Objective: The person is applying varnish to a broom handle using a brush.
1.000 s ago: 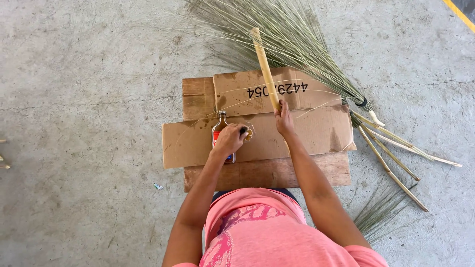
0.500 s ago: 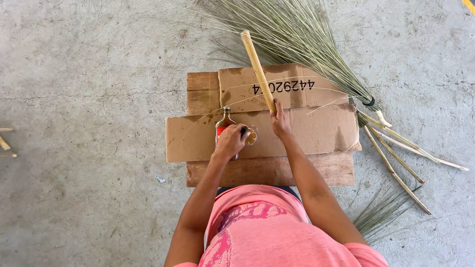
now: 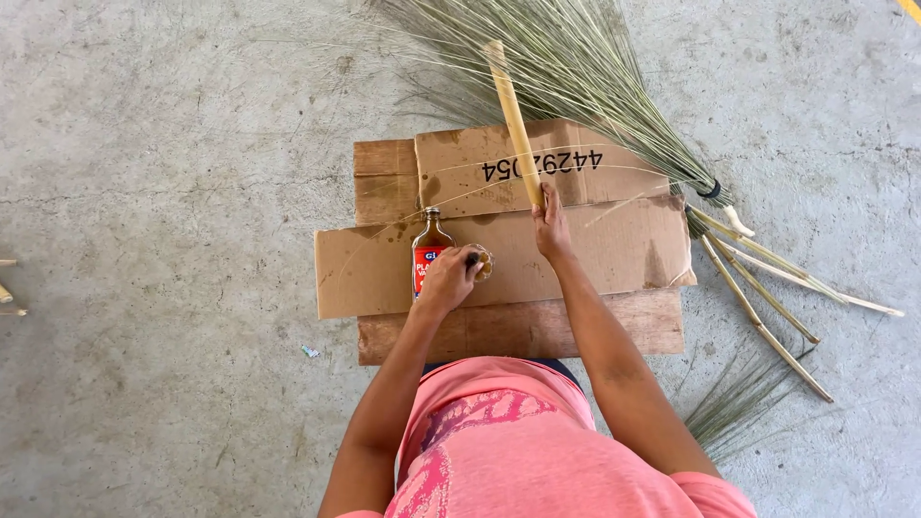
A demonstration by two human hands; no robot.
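Just one bottle (image 3: pixel 431 253), one stick (image 3: pixel 514 120)

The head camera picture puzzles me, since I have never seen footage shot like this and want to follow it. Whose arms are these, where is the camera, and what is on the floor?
The camera sits on a person's head and looks straight down, so the two arms coming up from the bottom are that person's own. The right hand grips a pale wooden stick that slants away over flattened cardboard, which lies on a wooden board on the concrete floor. The left hand holds a small dark-tipped tool, too small to identify, beside a brown bottle with a red label. A bundle of thin grass stalks and loose sticks lie to the right.
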